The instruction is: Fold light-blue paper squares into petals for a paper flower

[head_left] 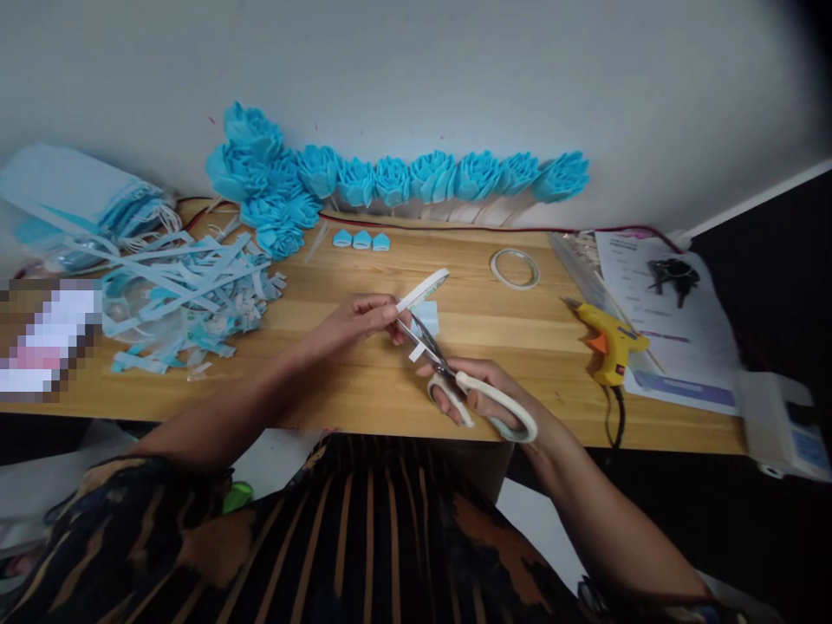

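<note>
My left hand [373, 319] pinches a roll of white tape [424, 291], seen nearly edge-on. My right hand [490, 386] has its fingers through the white handles of the scissors [497, 407]. Their blades point up and left, reaching my left fingertips. A short white strip [417, 352] lies at the blades. Just behind the blades, a light blue piece [427, 317] is partly hidden. Three small folded blue pieces [361, 241] sit in a row farther back on the wooden table [312, 381].
Blue fabric flowers [393, 179] line the wall. Blue and white scraps [195, 286] pile up at left, near stacked packets [71, 195]. Another tape roll [515, 269], a yellow glue gun [607, 342], keys [674, 276] and printed paper [682, 334] lie at right.
</note>
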A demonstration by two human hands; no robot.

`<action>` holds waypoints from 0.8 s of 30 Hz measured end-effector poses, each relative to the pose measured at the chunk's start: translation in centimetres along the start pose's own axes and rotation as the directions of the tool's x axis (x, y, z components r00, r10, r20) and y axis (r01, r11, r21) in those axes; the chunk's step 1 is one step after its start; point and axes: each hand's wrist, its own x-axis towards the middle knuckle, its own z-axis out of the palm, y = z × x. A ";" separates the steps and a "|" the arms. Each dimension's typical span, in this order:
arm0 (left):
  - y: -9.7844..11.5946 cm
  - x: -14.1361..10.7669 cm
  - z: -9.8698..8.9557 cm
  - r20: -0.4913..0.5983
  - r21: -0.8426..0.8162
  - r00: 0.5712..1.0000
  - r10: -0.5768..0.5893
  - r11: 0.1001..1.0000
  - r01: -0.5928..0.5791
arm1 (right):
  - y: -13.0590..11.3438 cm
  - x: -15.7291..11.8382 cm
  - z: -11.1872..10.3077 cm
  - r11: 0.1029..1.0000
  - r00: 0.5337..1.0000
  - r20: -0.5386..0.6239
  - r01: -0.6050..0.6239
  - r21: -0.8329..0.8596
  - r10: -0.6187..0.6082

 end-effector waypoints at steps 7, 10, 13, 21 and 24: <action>0.8 -0.1 0.4 0.010 0.054 1.000 0.007 0.999 -0.008 | 0.0 -0.2 -0.1 1.000 1.000 -0.003 -0.027 0.001 0.027; 1.4 -0.2 0.5 0.047 0.133 0.999 0.009 0.991 -0.015 | -0.2 0.1 0.0 1.000 1.000 0.009 -0.008 -0.001 0.008; 1.6 -0.1 0.4 0.089 0.185 0.996 0.012 0.982 -0.028 | -0.6 0.4 0.2 1.000 1.000 -0.002 -0.024 0.006 0.024; 1.2 0.1 0.1 0.139 0.214 0.988 0.060 0.973 -0.090 | -1.1 1.0 0.5 0.999 0.998 -0.039 -0.042 0.033 0.044; 1.1 0.1 0.1 0.122 0.222 0.991 0.055 0.972 -0.082 | -0.8 1.2 0.3 0.998 0.999 -0.016 -0.036 0.054 0.037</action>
